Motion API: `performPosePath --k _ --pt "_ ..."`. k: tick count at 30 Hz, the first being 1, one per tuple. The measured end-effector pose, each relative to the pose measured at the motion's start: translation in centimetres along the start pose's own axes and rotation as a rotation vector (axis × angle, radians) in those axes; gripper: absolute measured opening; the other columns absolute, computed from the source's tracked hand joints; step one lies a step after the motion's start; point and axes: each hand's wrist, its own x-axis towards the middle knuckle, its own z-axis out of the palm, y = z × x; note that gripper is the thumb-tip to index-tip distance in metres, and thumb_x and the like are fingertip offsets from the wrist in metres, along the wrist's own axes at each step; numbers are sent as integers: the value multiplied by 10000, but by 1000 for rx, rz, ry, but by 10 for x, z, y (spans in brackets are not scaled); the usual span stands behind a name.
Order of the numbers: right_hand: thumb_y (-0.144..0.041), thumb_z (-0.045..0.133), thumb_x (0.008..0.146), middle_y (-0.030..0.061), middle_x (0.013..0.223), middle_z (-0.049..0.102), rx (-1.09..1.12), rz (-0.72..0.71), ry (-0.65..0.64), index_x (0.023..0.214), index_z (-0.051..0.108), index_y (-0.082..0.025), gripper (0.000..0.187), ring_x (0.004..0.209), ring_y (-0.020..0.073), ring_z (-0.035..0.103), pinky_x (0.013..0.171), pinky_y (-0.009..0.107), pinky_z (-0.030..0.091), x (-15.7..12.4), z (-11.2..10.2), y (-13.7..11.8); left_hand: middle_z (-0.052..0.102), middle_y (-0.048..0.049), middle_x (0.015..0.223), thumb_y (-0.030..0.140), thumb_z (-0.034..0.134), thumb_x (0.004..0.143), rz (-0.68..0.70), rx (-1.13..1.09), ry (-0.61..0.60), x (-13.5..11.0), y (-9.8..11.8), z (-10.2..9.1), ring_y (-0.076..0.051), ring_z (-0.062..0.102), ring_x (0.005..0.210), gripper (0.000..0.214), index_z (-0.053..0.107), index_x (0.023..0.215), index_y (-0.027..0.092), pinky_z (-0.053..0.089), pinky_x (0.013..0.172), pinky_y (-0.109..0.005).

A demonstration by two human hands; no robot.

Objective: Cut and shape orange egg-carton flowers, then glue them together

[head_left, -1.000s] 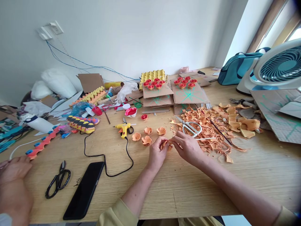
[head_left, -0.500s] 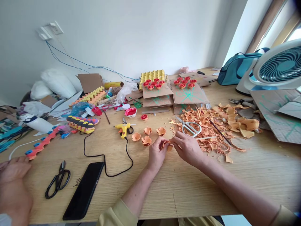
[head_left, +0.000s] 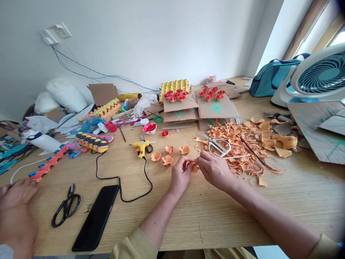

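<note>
My left hand (head_left: 181, 174) pinches an orange egg-carton flower cup (head_left: 190, 166) that shows some red near its rim. Close on its right, my right hand (head_left: 215, 169) grips a thin white-handled paintbrush (head_left: 238, 156), its handle sticking out to the right. The brush's tip at the cup is mostly covered by fingers. Just beyond my left hand stand several unpainted orange flower cups (head_left: 168, 160). One red flower (head_left: 165, 133) lies behind them, beside a white tub of red paint (head_left: 150, 128).
Silver scissors (head_left: 219, 146) lie on a heap of orange scraps (head_left: 242, 144). A yellow glue gun (head_left: 142, 148) with its black cord, black scissors (head_left: 66, 207) and a phone (head_left: 96, 217) are on the left. Red flowers sit on cardboard (head_left: 215, 108). Another person's hand (head_left: 17, 196) rests at far left.
The brush handle has shifted slightly right and up with my right hand, which has moved a little away from the cup. My left hand keeps its hold on the cup.
</note>
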Motion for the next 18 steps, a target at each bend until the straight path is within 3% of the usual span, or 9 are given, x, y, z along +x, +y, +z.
performPosePath --k 2,8,14,18 --pt "-157 484 968 49 796 581 -33 -31 -4 821 659 -183 230 697 162 506 650 286 327 1 -1 -1 631 3 741 319 633 881 -13 -21 2 0 2 0 -125 560 662 148 592 858 179 448 621 -216" --pt "-204 488 989 41 840 580 133 82 32 900 669 -191 202 729 151 538 655 255 362 1 3 -1 591 12 727 313 621 890 30 30 72 -1 5 1 -121 519 654 131 595 861 187 430 628 -216" --pt "-191 465 993 51 812 570 -9 -12 22 848 673 -179 254 718 172 516 671 289 347 1 3 0 600 1 769 320 623 888 -4 9 39 1 1 1 -127 528 666 141 573 872 189 431 631 -225" --pt "-218 491 994 43 828 570 94 52 40 905 678 -182 210 730 162 529 671 268 364 2 5 0 580 8 756 284 615 893 19 33 84 0 3 1 -125 514 674 107 578 874 185 423 648 -226"
